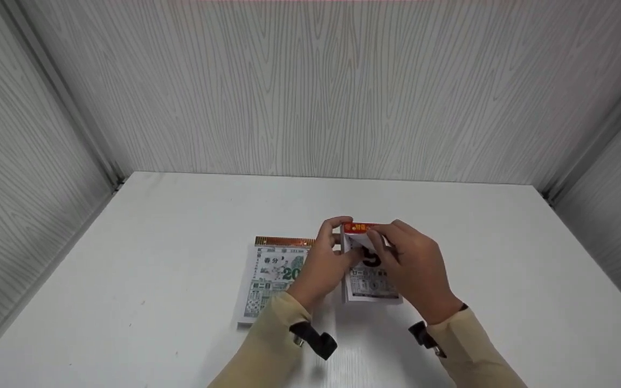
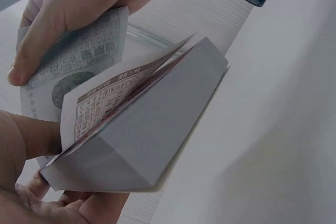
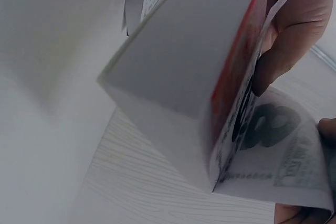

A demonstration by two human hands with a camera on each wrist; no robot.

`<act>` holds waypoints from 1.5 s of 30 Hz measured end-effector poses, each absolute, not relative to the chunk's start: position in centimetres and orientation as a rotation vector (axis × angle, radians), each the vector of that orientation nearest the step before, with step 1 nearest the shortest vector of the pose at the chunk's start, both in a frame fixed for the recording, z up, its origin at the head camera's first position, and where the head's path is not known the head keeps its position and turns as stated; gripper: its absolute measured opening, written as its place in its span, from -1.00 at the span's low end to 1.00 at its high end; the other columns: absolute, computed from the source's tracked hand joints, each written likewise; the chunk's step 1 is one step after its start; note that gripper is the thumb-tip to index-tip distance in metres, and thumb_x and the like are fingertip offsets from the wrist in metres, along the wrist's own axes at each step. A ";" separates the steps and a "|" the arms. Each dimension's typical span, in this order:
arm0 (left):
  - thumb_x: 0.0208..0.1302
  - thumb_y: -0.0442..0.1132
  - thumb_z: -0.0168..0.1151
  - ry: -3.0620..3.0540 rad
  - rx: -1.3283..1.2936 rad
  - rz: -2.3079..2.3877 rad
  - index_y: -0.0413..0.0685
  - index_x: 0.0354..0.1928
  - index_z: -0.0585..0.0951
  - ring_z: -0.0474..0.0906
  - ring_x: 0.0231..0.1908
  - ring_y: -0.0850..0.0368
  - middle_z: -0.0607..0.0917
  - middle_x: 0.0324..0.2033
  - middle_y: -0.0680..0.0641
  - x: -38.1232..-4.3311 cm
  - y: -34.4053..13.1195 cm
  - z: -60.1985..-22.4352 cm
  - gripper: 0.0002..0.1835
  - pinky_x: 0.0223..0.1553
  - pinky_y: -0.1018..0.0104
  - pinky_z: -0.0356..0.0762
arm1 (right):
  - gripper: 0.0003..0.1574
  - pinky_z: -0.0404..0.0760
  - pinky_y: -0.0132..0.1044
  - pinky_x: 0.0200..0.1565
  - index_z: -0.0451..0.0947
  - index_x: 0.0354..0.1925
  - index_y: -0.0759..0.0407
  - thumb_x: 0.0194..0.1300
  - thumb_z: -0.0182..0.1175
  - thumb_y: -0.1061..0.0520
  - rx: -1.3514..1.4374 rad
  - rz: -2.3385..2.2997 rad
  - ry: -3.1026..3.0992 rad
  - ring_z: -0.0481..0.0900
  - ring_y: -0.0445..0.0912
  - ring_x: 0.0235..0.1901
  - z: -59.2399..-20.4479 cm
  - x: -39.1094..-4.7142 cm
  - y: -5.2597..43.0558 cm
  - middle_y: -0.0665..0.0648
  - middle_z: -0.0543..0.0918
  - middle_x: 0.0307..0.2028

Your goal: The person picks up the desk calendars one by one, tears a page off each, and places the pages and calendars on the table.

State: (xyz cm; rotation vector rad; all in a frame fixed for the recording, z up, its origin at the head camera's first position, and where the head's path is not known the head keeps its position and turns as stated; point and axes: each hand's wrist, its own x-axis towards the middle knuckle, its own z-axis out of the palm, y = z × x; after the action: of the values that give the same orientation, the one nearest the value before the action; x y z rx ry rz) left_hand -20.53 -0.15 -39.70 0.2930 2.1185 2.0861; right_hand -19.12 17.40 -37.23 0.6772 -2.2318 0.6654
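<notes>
A small tear-off calendar [image 1: 372, 288] with a red top strip is held above the table. My left hand [image 1: 325, 267] grips its left side, the thumb pressing on the front sheets. My right hand [image 1: 417, 264] pinches a sheet near the top. In the left wrist view, that lifted sheet [image 2: 73, 72] bends away from the thick pad [image 2: 157, 114], and another sheet stands slightly apart. In the right wrist view, a large printed number shows through the bent sheet [image 3: 294, 166]. The right fingertips are partly hidden there.
A larger calendar [image 1: 273, 269] with a gold-brown top strip and green print lies on the white table [image 1: 181, 269], partly behind my left hand and forearm. Wood-grain panels [image 1: 316, 91] stand at the back and on both sides.
</notes>
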 end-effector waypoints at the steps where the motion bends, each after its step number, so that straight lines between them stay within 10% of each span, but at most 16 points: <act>1: 0.43 -0.21 0.27 2.126 0.296 2.080 0.24 0.46 0.31 0.68 -0.13 0.02 0.60 0.10 -0.12 -20.5 -0.2 -39.7 -0.37 -0.06 0.15 0.62 | -0.90 0.37 -0.37 -0.54 0.74 -0.19 0.19 0.39 0.37 0.16 0.695 0.642 -2.214 0.32 -0.27 -0.57 -37.3 -19.2 17.4 0.00 0.61 -0.46; 31: 0.41 -0.22 0.29 2.076 0.315 2.019 0.25 0.39 0.36 0.71 -0.14 0.01 0.61 0.01 -0.11 -20.5 0.4 -39.8 -0.42 -0.11 0.11 0.66 | -0.84 0.63 -0.23 -0.43 0.80 -0.31 0.21 0.35 0.41 0.13 0.664 0.688 -2.226 0.68 -0.20 -0.46 -37.3 -21.9 20.7 0.09 0.80 -0.40; 45: 0.53 -0.06 0.09 1.960 0.323 2.057 0.26 0.41 0.32 0.71 -0.09 0.01 0.60 0.07 -0.11 -20.5 0.3 -39.9 -0.53 -0.16 0.12 0.69 | -0.66 0.17 -0.38 -0.58 0.61 -0.59 0.15 0.24 0.51 0.15 0.720 0.727 -2.220 0.24 -0.28 -0.65 -37.6 -21.8 20.1 -0.05 0.47 -0.68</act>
State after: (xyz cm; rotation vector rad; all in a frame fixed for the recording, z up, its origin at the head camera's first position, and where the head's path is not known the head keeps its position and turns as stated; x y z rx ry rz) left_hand -20.49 0.30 -39.91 0.3226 1.9604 2.0573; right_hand -21.82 20.08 -37.58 0.7196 -2.2202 0.7267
